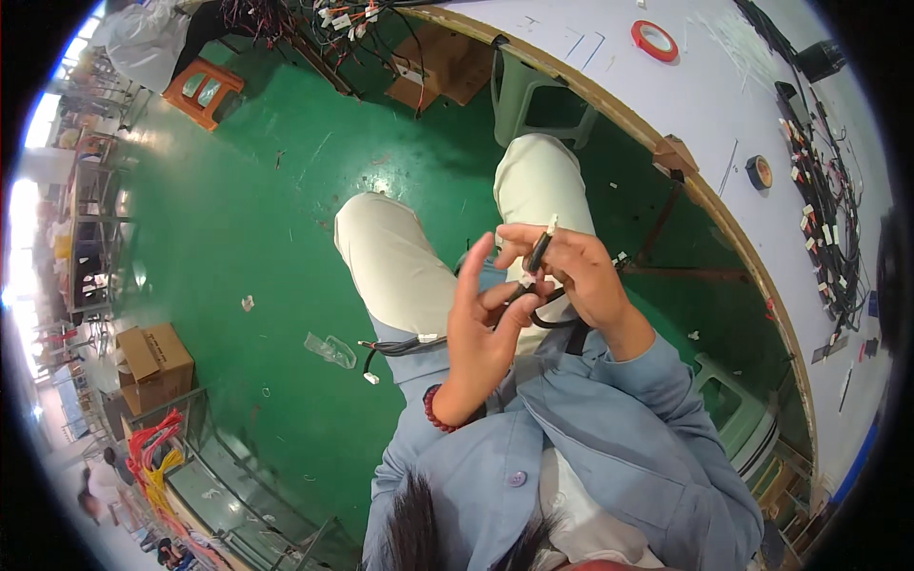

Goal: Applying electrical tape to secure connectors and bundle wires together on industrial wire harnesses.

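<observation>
Above my lap, both hands work on a black cable (540, 252) with a white connector (552, 225) at its upper end. My right hand (592, 278) pinches this cable between thumb and fingers, its wrist bent inward. Close against it, my left hand (481, 344) closes its thumb and fingers on the lower part of the cable, next to a small white piece (526, 282); its index finger points up. A black loop curves below the fingers. More of a black wire bundle (405, 345) lies across my left thigh, with a white plug (370, 378) hanging from it.
A curved white table (705, 105) runs along the right, bearing red tape (654, 41), black tape (759, 172) and a long wire harness (828, 228). Green stools (522, 100) stand under it. An orange stool (203, 92) and cardboard boxes (155, 366) are on the green floor.
</observation>
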Available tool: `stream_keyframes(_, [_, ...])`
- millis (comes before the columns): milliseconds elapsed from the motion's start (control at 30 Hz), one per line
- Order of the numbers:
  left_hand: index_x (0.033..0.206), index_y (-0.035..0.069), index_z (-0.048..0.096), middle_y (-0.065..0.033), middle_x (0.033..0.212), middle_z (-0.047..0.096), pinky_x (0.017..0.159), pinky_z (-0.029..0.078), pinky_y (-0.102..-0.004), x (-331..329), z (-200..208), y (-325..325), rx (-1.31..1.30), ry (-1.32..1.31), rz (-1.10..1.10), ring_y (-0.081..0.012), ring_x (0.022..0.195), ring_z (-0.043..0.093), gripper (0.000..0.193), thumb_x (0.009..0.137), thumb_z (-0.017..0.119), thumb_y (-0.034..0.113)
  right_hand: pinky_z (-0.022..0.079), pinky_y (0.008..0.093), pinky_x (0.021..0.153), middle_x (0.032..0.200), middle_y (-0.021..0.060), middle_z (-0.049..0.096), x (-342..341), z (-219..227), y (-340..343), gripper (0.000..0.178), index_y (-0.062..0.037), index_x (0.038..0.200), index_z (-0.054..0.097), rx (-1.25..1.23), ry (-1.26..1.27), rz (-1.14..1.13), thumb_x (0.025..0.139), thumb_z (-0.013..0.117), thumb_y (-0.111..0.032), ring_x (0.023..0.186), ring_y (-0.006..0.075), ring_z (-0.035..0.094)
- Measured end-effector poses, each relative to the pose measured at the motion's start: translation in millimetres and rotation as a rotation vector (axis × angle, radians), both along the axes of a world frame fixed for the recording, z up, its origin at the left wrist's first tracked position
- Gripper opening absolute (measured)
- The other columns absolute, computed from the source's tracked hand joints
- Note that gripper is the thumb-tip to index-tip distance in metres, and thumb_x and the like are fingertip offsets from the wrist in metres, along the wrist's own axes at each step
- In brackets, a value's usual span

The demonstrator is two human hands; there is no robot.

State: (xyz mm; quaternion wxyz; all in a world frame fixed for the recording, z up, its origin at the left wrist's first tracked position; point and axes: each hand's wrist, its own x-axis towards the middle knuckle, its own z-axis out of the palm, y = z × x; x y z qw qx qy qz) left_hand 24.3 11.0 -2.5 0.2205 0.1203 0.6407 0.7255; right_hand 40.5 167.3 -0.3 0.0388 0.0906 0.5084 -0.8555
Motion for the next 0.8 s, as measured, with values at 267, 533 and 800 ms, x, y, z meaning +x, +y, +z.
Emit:
stream_keyframes(267, [0.129, -0.004, 0.039, -0.0147, 0.099, 0.064, 0.067, 0.049, -0.0244, -8.9, -0.8, -2.0, 0.223, -0.323, 0.04, -0.0162, 0.085, 0.062, 0.042, 0.091, 0.052, 0.008, 0.044, 0.0276, 0.084, 0.107, 0.0115, 0.06, 7.6, 8.0, 14.9, 0.042, 0.0048, 0.121, 0.051, 0.177, 0.055, 0.006, 0.083, 0.048, -0.013, 0.088, 0.0146, 0.057])
stream_keyframes(533, [0.124, -0.003, 0.045, -0.0129, 0.1, 0.062, 0.08, 0.047, -0.0309, -24.8, 3.4, -7.5, 0.237, -0.236, 0.141, -0.0186, 0.089, 0.06, 0.035, 0.096, 0.043, 0.018, 0.044, 0.0253, 0.059, 0.078, 0.0035, 0.061, 42.2, -16.3, -11.4, 0.031, -0.0009, 0.12, 0.055, 0.516, -0.044, 0.231, 0.092, 0.052, -0.014, 0.065, 0.0096, 0.053])
stream_keyframes(800, [0.11, -0.001, 0.054, -0.0193, 0.101, 0.063, 0.08, 0.051, -0.0351, -45.0, 1.0, -27.6, 0.262, -0.254, 0.071, -0.025, 0.087, 0.065, 0.035, 0.098, 0.039, 0.028, 0.038, 0.0258, 0.052, 0.06, 0.0037, 0.05, 36.0, 10.4, -0.1, 0.022, 0.0014, 0.102, 0.062, 0.557, 0.012, 0.197, 0.091, 0.054, -0.016, 0.055, 0.0095, 0.045])
